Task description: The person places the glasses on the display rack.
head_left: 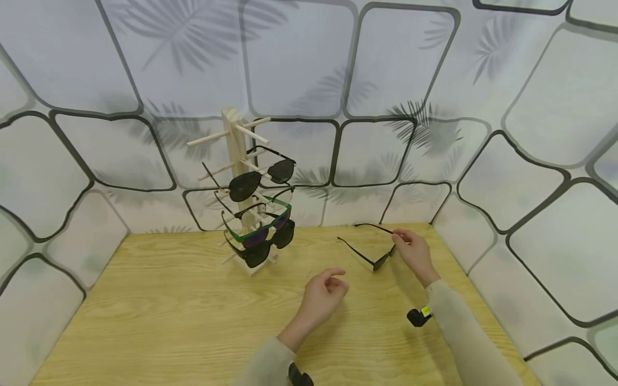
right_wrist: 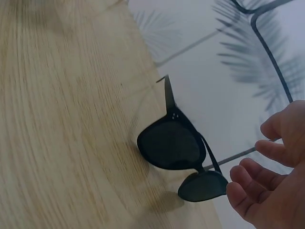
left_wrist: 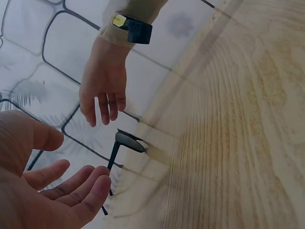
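Black sunglasses (head_left: pixel 380 261) with dark lenses lie on the table at the right, arms unfolded and pointing to the back. My right hand (head_left: pixel 414 251) is just beside their right end, fingers loosely bent. In the left wrist view a gap shows between that hand (left_wrist: pixel 106 90) and the sunglasses (left_wrist: pixel 128 141). The right wrist view has the sunglasses (right_wrist: pixel 171 143) near its fingertips, with thumb and forefinger apart. My left hand (head_left: pixel 322 295) hovers over the table's middle, holding nothing, its fingers (left_wrist: pixel 90 193) loosely curved.
A wooden eyewear rack (head_left: pixel 235 145) with pegs stands at the back left. It bears several pairs, among them black sunglasses (head_left: pixel 245 186) and a green-framed pair (head_left: pixel 256 236). Patterned cloth walls (head_left: pixel 299 64) enclose the wooden table (head_left: pixel 159 311) at the back and sides.
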Action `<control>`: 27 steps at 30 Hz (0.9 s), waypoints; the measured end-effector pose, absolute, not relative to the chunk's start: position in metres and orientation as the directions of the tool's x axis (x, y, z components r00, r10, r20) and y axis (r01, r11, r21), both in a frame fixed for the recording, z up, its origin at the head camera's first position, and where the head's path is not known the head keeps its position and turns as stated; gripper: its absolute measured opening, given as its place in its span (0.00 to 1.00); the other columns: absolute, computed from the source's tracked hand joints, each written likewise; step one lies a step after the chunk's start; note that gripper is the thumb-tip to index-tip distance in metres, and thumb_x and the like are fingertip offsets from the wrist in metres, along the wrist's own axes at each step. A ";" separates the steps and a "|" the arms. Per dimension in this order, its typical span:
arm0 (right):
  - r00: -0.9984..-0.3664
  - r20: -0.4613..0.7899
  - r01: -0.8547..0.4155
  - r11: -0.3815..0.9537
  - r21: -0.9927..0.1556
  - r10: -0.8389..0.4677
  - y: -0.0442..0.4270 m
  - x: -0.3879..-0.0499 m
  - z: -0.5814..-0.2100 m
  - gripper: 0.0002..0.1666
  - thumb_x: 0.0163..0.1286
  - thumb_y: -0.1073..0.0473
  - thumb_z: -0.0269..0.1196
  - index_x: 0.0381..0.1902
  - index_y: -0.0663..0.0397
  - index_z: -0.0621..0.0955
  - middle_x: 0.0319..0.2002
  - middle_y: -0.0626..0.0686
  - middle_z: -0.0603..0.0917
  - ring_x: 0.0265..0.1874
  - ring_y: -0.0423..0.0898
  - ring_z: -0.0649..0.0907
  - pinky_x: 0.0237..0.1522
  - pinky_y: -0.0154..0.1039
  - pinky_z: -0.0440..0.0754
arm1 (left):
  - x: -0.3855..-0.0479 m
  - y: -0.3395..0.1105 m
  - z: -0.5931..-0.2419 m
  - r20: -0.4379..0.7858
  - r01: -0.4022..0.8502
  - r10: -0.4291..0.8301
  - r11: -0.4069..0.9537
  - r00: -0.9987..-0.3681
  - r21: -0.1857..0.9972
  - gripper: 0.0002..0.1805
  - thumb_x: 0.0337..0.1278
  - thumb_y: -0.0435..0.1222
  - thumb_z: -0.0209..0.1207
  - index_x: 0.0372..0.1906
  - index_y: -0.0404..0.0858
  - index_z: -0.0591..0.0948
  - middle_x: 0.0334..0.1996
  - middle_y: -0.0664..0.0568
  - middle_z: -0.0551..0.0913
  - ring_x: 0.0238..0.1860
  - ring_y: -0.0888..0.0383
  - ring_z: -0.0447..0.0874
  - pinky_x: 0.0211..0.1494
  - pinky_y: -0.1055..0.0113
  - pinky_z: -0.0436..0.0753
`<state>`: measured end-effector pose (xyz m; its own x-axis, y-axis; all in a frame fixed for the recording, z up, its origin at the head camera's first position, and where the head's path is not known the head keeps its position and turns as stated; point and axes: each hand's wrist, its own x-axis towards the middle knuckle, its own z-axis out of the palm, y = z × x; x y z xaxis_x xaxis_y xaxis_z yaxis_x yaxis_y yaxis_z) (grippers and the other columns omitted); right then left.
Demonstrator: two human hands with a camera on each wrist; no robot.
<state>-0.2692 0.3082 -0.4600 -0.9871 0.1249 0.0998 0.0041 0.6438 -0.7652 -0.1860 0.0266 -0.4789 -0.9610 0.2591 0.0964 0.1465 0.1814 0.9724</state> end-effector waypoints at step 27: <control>-0.987 0.054 0.065 0.675 -0.735 0.152 0.321 -0.308 -0.478 0.29 0.83 0.58 0.48 0.74 0.69 0.71 0.69 0.76 0.72 0.67 0.71 0.73 0.62 0.66 0.76 | -0.246 0.097 -0.508 0.013 0.117 0.318 0.310 -0.948 0.943 0.28 0.81 0.45 0.51 0.75 0.37 0.74 0.57 0.39 0.88 0.58 0.43 0.87 0.62 0.47 0.84</control>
